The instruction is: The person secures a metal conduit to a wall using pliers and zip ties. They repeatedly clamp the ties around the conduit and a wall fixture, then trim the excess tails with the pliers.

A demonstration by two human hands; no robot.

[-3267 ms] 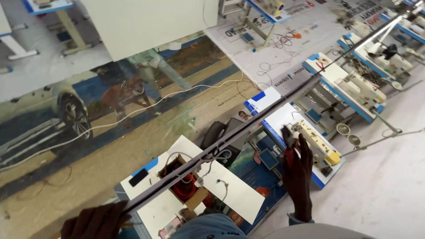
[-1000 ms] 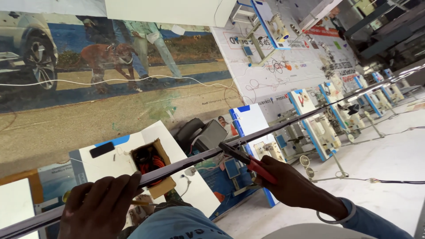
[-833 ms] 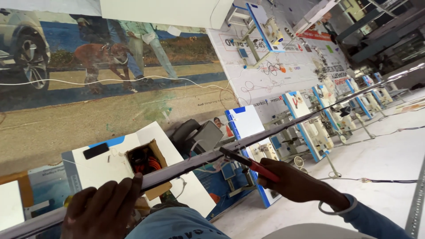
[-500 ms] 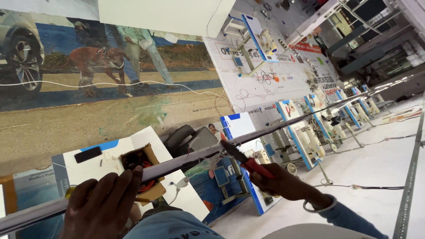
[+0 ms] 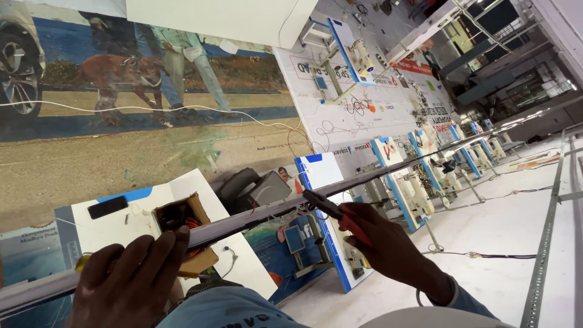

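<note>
Looking down through the head camera, a long grey conduit strip (image 5: 255,218) runs slantwise across the picture, from the lower left corner up toward the far right. The left hand (image 5: 130,279) wraps over its near end, fingers (image 5: 161,252) curled together on top of the strip and pressing it down. Further along, the right hand (image 5: 388,246) is closed round the red handles of a pair of pliers (image 5: 334,212); the dark nose of the tool lies against the strip's lower edge, touching it or very nearly, and whether the nose is nipped on the strip I cannot tell. A blue cuff shows at that wrist.

Beneath the strip, near the left hand, stands an open cardboard box (image 5: 182,228) with red and dark wires inside, resting on a white board (image 5: 152,212) that also carries a small black block. Just right of the box lies a dark grey case (image 5: 252,188), tilted. Beyond it a row of blue-edged white practice boards (image 5: 331,218) fitted with switches and fittings stands on edge, running off into the distance on the right. A printed banner (image 5: 139,103) with a dog, a car wheel and walking legs covers the ground on the left, and a thin white wire (image 5: 200,110) trails across it. A perforated metal channel (image 5: 549,225) lies along the pale floor at the right edge.
</note>
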